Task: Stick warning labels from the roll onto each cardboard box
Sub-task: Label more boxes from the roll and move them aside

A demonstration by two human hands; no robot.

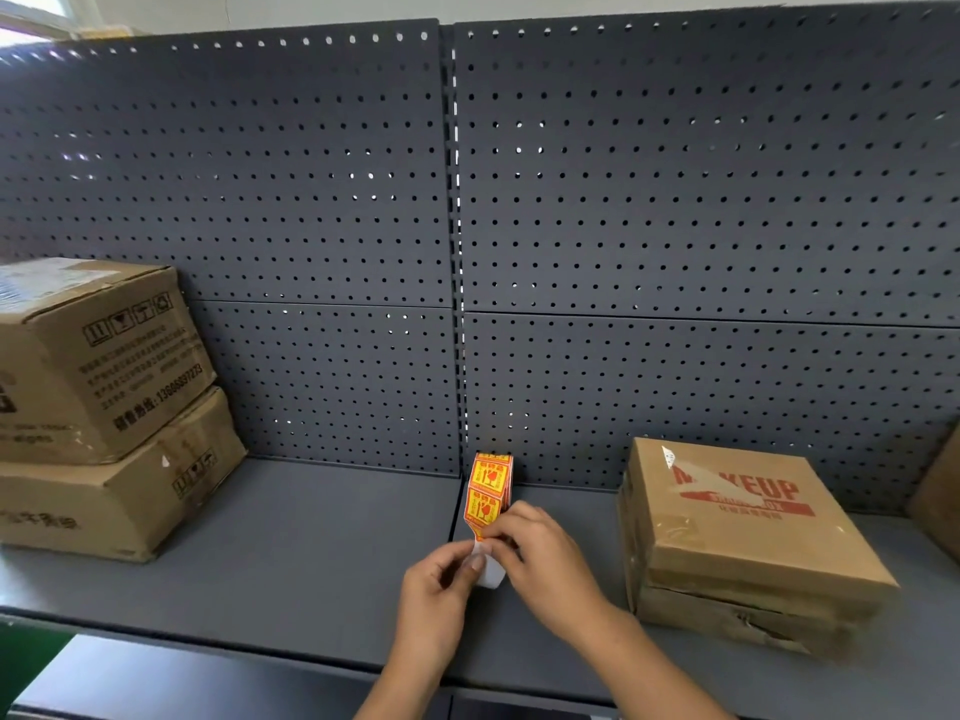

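Hands meet at free end of label roll [491,488], which stands on edge on grey shelf [311,553], close to pegboard back [322,226]. Left hand [439,579] pinches white backing strip [489,573] hanging from roll. Right hand [543,553] pinches yellow-red strip end just above. Stacked cardboard boxes [104,366] sit far left. Flat MAKEUP box [743,522] sits atop another, beside right hand.

The upright roll of paper warning labels [488,491] is yellow with red print, and its loose paper backing strip [492,573] is white. The perforated metal back panel [675,200] is dark grey with even rows of small round holes. The two stacked brown cardboard boxes [104,366] at left carry black text and symbols; the flat brown cardboard box [748,543] at right has red letters
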